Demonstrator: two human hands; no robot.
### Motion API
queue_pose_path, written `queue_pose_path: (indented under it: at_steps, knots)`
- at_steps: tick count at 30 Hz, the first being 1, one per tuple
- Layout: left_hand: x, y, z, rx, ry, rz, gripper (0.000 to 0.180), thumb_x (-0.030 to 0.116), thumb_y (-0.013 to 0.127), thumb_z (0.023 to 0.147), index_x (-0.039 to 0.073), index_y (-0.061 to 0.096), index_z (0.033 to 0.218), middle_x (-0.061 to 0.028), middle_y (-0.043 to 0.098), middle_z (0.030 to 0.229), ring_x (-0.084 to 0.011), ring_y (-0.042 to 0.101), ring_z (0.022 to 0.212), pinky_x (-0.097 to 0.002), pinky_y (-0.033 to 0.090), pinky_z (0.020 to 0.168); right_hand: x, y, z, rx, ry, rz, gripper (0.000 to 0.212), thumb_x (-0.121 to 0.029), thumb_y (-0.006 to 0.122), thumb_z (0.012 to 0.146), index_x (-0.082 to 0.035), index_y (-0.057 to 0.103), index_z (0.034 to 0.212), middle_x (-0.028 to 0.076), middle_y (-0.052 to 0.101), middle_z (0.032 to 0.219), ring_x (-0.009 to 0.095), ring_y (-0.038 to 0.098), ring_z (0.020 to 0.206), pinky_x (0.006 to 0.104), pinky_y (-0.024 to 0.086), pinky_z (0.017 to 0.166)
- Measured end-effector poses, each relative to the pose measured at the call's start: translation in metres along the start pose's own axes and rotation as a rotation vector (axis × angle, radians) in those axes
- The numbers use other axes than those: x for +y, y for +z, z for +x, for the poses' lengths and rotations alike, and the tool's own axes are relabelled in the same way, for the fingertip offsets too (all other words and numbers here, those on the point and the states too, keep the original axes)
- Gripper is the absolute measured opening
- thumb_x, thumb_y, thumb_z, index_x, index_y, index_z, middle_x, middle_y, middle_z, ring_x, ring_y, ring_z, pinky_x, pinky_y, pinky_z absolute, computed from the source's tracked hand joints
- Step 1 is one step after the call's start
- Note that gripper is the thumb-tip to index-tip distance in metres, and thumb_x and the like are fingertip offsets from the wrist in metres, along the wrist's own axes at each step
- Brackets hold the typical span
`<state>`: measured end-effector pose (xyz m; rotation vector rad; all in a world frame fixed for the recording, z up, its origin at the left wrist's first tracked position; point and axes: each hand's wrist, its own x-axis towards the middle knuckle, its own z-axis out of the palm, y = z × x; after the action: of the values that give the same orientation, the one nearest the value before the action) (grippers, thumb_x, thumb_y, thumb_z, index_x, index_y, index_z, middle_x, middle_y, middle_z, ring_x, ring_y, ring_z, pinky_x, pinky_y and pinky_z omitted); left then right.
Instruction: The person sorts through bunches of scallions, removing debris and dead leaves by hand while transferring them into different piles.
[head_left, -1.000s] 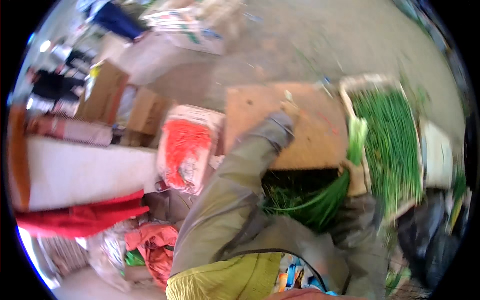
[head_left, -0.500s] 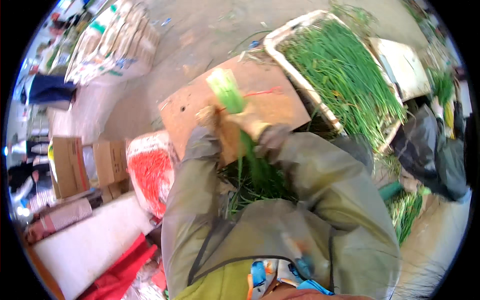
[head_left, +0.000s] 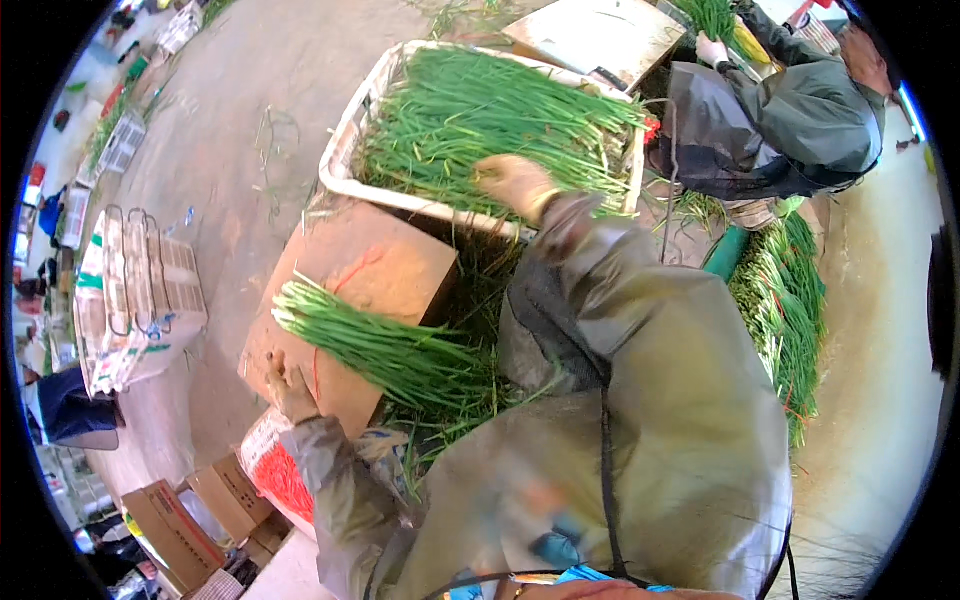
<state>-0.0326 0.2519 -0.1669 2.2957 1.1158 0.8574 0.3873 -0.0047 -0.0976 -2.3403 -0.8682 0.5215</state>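
A bunch of chives (head_left: 375, 340) lies across a brown board (head_left: 345, 240), pale ends to the left, leafy ends hanging off the near right side. My left hand (head_left: 288, 390) is at the board's near left edge, beside the bunch, fingers apart and nothing in them. My right hand (head_left: 518, 186), in a pale glove, is over the near side of a white crate (head_left: 335, 165) heaped with loose chives (head_left: 480, 110). Its fingers are stretched out and touch the leaves. A thin red tie (head_left: 358, 268) lies on the board by the bunch.
A bag of red ties (head_left: 282, 478) stands near my left forearm. Stacked crates (head_left: 140, 295) and cardboard boxes (head_left: 175, 530) are on the left. At the upper right a co-worker (head_left: 810, 110) handles greens. More chive bunches (head_left: 780, 300) lie to my right.
The bunch, held upright between both hands before, now lies on the board. My right hand has moved right to the crate, my left to the board's edge. The view has turned right.
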Motion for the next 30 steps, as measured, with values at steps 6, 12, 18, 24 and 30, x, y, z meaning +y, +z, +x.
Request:
queue_pose_path:
  at_steps: [6, 12, 18, 24, 30]
  knots:
    - [0.06, 0.023, -0.053, -0.281, -0.14, -0.397, 0.027, 0.001, 0.056, 0.083, 0.003, 0.054, 0.11, -0.005, 0.057, 0.1, -0.0135, 0.053, 0.088, -0.0255, 0.043, 0.081, 0.194, -0.092, 0.023, 0.283, 0.481, -0.465, 0.038, -0.029, 0.06, 0.073, -0.011, 0.06, 0.106, 0.016, 0.058, 0.107, 0.027, 0.055, 0.101, 0.0357, 0.043, 0.086]
    - [0.155, 0.051, -0.071, -0.592, -0.244, -0.245, 0.023, 0.0, 0.059, 0.08, 0.002, 0.06, 0.104, -0.008, 0.062, 0.094, -0.0154, 0.058, 0.086, -0.0262, 0.046, 0.078, 0.189, -0.087, 0.078, 0.119, 0.475, -0.652, 0.062, -0.042, 0.071, 0.066, -0.003, 0.055, 0.111, 0.015, 0.055, 0.113, 0.027, 0.053, 0.107, 0.0386, 0.045, 0.086]
    - [0.176, 0.083, -0.085, -0.744, -0.236, -0.452, 0.028, -0.003, 0.058, 0.08, 0.002, 0.057, 0.107, -0.0058, 0.062, 0.095, -0.0122, 0.058, 0.087, -0.025, 0.046, 0.078, 0.243, -0.05, 0.125, 0.233, 0.399, -0.657, 0.024, -0.013, 0.057, 0.075, -0.002, 0.06, 0.096, 0.015, 0.063, 0.093, 0.026, 0.063, 0.087, 0.0401, 0.052, 0.068]
    - [0.184, 0.094, -0.091, -0.848, -0.286, -0.351, 0.03, -0.001, 0.057, 0.081, 0.003, 0.055, 0.11, -0.0056, 0.06, 0.099, -0.0129, 0.057, 0.09, -0.0262, 0.045, 0.081, 0.141, -0.049, 0.055, -0.152, 0.212, -0.454, 0.019, -0.004, 0.05, 0.079, 0.002, 0.058, 0.096, 0.019, 0.063, 0.091, 0.031, 0.063, 0.085, 0.038, 0.052, 0.072]
    - [0.198, 0.099, -0.092, -0.905, -0.242, -0.351, 0.031, 0.0, 0.058, 0.08, 0.005, 0.056, 0.11, -0.0063, 0.06, 0.099, -0.0136, 0.058, 0.089, -0.0256, 0.046, 0.079, 0.176, -0.109, 0.035, 0.129, 0.253, -0.363, 0.036, -0.008, 0.052, 0.077, -0.007, 0.044, 0.112, 0.019, 0.061, 0.097, 0.032, 0.061, 0.09, 0.0405, 0.049, 0.076]
